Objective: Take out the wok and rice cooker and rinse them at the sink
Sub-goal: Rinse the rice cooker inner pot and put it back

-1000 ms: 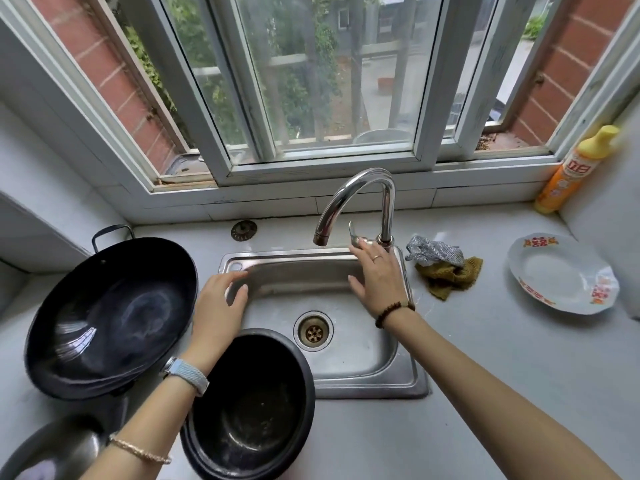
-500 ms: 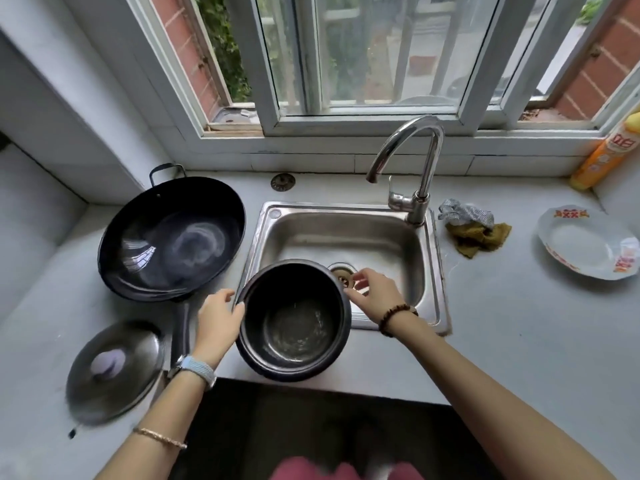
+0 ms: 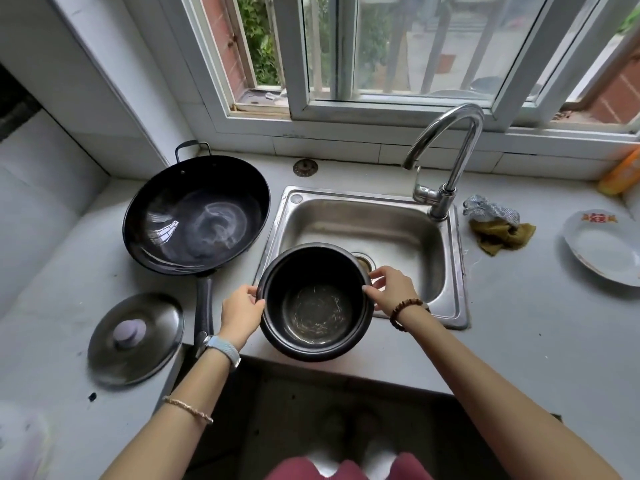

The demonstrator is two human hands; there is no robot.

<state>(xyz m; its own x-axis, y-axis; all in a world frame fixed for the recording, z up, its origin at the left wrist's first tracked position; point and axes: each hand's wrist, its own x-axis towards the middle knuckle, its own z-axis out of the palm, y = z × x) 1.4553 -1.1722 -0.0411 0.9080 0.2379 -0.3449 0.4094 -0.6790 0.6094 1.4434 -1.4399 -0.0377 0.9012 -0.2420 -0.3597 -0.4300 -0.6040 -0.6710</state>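
The black rice cooker pot (image 3: 317, 310) sits at the front left corner of the steel sink (image 3: 446, 299), partly over the counter edge. My left hand (image 3: 240, 311) grips its left rim and my right hand (image 3: 391, 289) pinches its right rim. The pot's inside looks scratched and holds nothing. The black wok (image 3: 195, 213) rests on the counter left of the sink, its long handle pointing toward me. The faucet (image 3: 445, 157) arches over the sink's back right, with no water running.
A metal lid (image 3: 135, 337) lies on the counter in front of the wok. A scourer and rag (image 3: 498, 226) and a white plate (image 3: 604, 251) lie right of the sink. An orange bottle (image 3: 620, 174) stands at the far right. The window is behind.
My right hand left the faucet and my left hand left the sink rim; both came back and now hold the pot's rim. The view tilted down and pulled back.
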